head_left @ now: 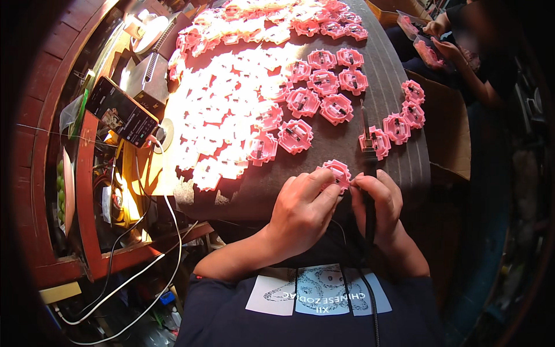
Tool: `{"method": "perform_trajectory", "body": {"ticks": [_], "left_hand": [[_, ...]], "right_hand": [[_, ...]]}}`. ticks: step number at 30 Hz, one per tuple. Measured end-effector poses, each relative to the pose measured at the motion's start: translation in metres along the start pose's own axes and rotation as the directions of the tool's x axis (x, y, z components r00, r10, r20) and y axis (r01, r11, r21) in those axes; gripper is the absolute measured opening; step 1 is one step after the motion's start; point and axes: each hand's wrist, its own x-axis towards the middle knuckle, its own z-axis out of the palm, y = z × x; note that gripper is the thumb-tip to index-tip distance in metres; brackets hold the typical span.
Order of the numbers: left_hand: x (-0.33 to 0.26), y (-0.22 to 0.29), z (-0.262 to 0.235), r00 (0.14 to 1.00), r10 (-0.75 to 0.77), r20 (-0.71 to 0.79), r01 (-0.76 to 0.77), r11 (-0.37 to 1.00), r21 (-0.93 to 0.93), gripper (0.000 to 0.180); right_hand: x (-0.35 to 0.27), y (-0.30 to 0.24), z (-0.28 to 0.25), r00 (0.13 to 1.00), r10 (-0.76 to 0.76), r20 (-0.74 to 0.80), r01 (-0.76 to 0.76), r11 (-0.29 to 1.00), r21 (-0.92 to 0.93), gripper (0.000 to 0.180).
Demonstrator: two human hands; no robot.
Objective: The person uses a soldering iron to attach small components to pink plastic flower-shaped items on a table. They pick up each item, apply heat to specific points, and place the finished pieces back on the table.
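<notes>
My left hand (303, 208) pinches a pink plastic part (337, 173) with notched edges at the near edge of the dark board. My right hand (378, 202) is closed, its thumb and index fingertips at the right side of that part. Across the right hand runs the black handle of a soldering iron (369, 165), its thin dark tip pointing away from me and its cord trailing over my shirt. How firmly the right fingers grip the handle is partly hidden. Just beyond, four similar pink parts form a curved row (397, 128).
Many more pink parts (302, 102) with small dark pieces inside cover the board (399, 69), some washed out by sunlight. At left are a phone (118, 113), a metal box (147, 81) and cables (173, 254). A cardboard box (442, 124) and another person's hands (442, 37) are at right.
</notes>
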Motion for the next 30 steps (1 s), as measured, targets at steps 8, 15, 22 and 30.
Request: {"method": "perform_trajectory", "body": {"ticks": [8, 15, 22, 30], "left_hand": [[0.003, -0.001, -0.003, 0.999, -0.026, -0.03, 0.027, 1.0, 0.001, 0.038], [0.008, -0.004, 0.008, 0.998, -0.045, -0.038, 0.039, 0.989, -0.144, 0.04], [0.011, -0.003, 0.009, 0.99, -0.134, -0.044, 0.119, 0.96, -0.253, 0.028], [0.015, -0.001, 0.005, 0.99, -0.142, -0.017, 0.134, 0.961, -0.244, 0.026]], "right_hand": [[0.004, 0.0, 0.006, 0.998, -0.013, -0.056, 0.013, 1.0, 0.013, 0.055], [0.006, -0.006, 0.01, 0.992, 0.111, -0.055, -0.1, 0.982, 0.162, 0.053], [0.001, -0.005, 0.012, 0.982, 0.163, -0.094, -0.139, 0.964, 0.226, 0.052], [-0.001, -0.005, 0.011, 0.979, 0.185, -0.08, -0.163, 0.96, 0.228, 0.051]]}}
